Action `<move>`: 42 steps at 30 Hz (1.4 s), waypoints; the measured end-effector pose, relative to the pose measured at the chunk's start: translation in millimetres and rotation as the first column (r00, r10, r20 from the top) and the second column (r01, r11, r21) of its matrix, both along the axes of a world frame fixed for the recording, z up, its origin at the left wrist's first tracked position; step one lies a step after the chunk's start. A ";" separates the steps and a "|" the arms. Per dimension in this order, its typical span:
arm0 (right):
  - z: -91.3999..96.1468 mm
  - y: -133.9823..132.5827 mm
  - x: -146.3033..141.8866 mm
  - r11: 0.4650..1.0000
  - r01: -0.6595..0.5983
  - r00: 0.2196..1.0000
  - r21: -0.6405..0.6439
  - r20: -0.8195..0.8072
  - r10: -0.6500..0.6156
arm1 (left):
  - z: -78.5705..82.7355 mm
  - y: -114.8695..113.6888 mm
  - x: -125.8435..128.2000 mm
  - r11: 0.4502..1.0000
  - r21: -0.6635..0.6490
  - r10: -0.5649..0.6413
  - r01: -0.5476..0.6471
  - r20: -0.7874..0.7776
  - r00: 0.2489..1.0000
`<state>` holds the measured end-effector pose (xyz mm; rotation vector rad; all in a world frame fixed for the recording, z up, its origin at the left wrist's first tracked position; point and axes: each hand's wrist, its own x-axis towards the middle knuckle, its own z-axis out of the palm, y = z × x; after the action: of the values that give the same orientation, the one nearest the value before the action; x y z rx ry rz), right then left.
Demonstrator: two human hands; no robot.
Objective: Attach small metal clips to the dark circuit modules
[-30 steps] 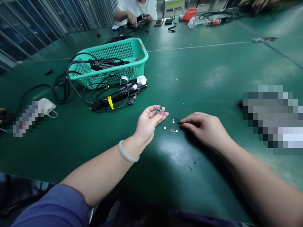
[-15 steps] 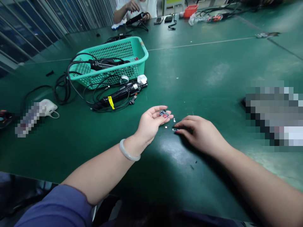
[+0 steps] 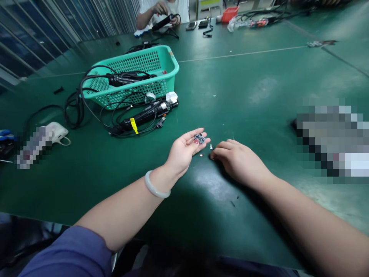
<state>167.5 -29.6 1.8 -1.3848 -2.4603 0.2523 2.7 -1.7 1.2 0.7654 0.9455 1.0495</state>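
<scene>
Palm up over the table, my left hand holds a small grey plastic part with cut-outs, between thumb and fingers. My right hand is closed just to the right of it, fingertips low at the tabletop. Whatever those fingers hold is hidden behind them. Between the two hands lie a tiny white-silver piece and a tiny coppery piece.
A green basket with black cabled devices stands at the back left. Before it lies a black cylindrical device with a yellow tag. A blurred-out flat object is at right. Across the table sits a person.
My right fingers have curled in, and the small rectangular piece seen at their tips no longer shows. My left thumb has drawn back slightly on the grey part. The view has shifted a little.
</scene>
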 end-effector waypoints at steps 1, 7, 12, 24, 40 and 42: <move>0.1 -0.3 0.7 1.000 0.005 1.000 0.003 -0.019 -0.005 | -0.7 0.3 0.0 1.000 0.000 0.007 -0.007 -0.003 1.000; -5.3 0.1 -18.8 0.997 0.058 0.997 0.042 -0.055 -0.056 | -4.2 1.9 -0.5 0.997 0.009 0.072 -0.072 -0.026 0.997; -10.3 2.9 -28.2 0.994 0.032 0.998 0.102 0.050 -0.037 | -3.4 0.9 0.7 0.998 0.014 0.070 -0.069 -0.040 0.997; -10.6 1.9 -28.2 0.994 0.020 0.997 0.111 0.078 -0.029 | -8.8 0.8 -0.6 0.991 0.121 0.060 -0.060 0.003 0.998; 8.4 -1.6 -9.5 0.931 0.302 0.854 0.204 -0.491 -0.170 | -6.2 -5.9 2.0 0.964 0.227 -0.130 0.135 -0.038 0.991; 9.9 -0.2 -6.1 0.932 0.301 0.851 0.201 -0.498 -0.167 | -6.1 -6.0 1.7 0.962 0.231 -0.137 0.144 -0.046 0.990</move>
<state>161.4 -29.8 11.7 -1.3035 -1.8258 0.1629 4.4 -7.6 -4.9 1.0311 0.7874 1.0378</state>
